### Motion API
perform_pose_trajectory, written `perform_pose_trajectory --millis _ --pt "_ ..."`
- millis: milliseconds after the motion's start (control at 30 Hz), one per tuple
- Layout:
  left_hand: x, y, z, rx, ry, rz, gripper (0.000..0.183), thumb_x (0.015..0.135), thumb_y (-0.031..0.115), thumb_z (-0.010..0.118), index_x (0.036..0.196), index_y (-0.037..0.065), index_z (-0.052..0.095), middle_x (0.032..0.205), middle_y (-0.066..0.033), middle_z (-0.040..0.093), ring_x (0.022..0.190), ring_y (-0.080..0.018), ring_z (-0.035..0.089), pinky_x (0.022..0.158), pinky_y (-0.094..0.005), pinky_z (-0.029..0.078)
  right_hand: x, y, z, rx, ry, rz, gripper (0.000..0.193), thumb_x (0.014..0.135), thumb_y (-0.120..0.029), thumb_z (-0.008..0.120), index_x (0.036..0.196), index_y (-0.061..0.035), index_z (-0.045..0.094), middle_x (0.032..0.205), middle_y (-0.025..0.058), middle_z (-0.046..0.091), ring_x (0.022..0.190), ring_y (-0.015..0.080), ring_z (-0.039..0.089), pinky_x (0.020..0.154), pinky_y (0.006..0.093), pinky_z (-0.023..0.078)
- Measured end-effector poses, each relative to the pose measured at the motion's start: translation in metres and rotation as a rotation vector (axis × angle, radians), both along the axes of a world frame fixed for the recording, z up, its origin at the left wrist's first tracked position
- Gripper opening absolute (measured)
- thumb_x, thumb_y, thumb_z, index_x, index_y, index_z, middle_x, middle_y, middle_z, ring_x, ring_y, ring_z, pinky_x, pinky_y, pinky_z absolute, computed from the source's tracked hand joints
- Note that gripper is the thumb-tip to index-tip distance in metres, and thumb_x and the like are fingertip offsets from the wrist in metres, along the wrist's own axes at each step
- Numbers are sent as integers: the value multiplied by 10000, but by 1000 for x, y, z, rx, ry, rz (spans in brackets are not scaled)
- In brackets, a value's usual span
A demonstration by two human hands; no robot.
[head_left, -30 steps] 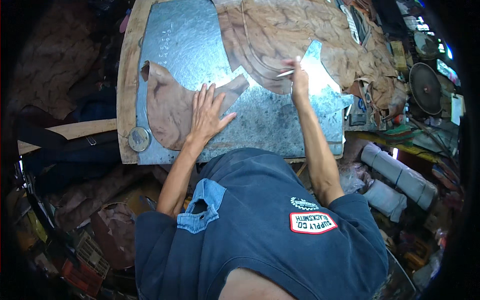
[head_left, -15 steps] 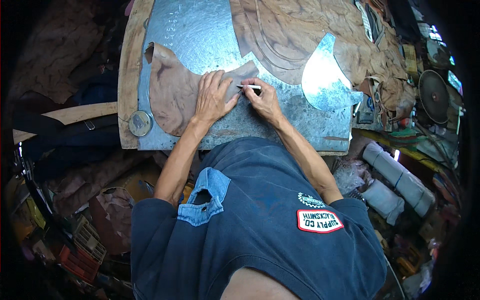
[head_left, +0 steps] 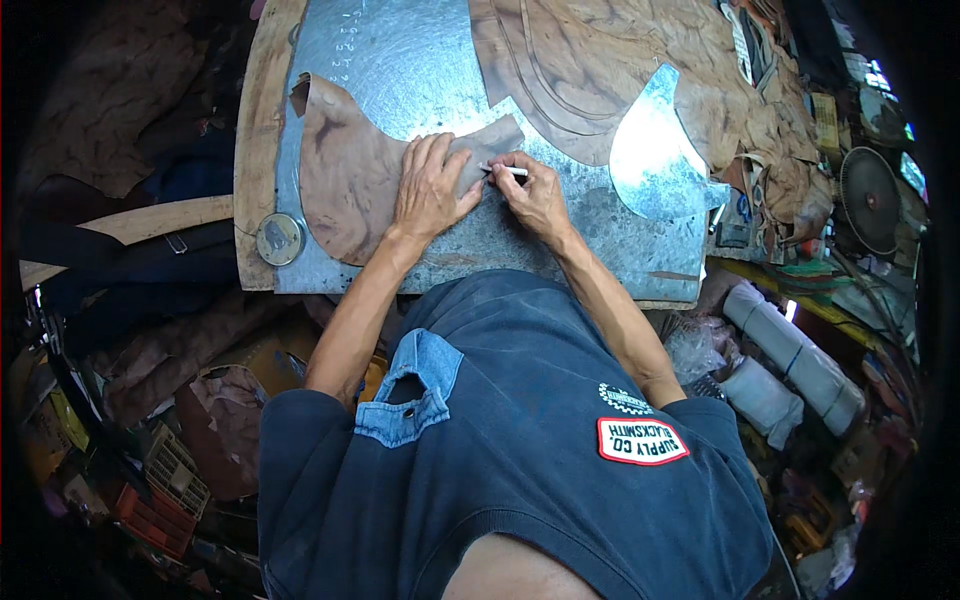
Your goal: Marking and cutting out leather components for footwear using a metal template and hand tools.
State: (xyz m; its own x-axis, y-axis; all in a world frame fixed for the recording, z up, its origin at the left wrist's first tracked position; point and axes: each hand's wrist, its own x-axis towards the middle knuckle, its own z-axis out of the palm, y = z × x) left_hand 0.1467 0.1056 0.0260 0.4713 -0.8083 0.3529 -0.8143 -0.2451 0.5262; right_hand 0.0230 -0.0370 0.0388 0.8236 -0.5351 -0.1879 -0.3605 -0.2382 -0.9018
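Note:
A curved piece of brown leather (head_left: 345,185) lies on the metal-topped table, its far left corner curled up. My left hand (head_left: 431,188) rests flat on the leather with its fingers stretched out, pressing it down. In my right hand (head_left: 533,200) a slim white pen-like tool (head_left: 512,171) is pinched between thumb and fingers. Its tip meets the leather close to the left fingertips; whether it leaves a mark is too small to tell. To the right lies a shiny curved metal template (head_left: 650,145), apart from both hands.
A large brown hide (head_left: 600,60) covers the table's far right, with scissors (head_left: 743,207) near its edge. A round tin-like object (head_left: 280,239) sits at the table's left corner. Beyond the right edge stand a fan (head_left: 871,198) and wrapped rolls (head_left: 795,345). An orange crate (head_left: 155,520) is low on the left.
My right hand and the pen-like tool have shifted slightly right along the leather. My left hand stays in nearly the same place. The whole view has moved a little.

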Motion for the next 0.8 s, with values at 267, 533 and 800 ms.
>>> perform_pose_trajectory --millis 267,533,800 --pt "-1 1 -1 -9 -10 5 482 698 243 796 1081 3 628 1221 -230 544 1176 -394 500 1043 -509 363 1 -5 9 244 -129 -155 234 963 -185 597 1012 30 678 843 62 704 759 104 638 699 253 518" --pt "-1 2 -3 0 -11 -1 489 699 241 795 1092 2 626 1227 -233 543 1177 -397 498 1045 -510 361 1 0 -5 214 -173 -130 221 927 -178 620 964 29 689 789 98 701 732 117 642 653 263 511" --pt "0 1 -3 -9 -20 -2 480 723 264 777 1099 3 634 1237 -228 548 1189 -391 497 1050 -506 355 -11 -10 8 181 -48 -127 211 950 -177 615 986 22 674 787 60 689 714 99 615 644 245 493"
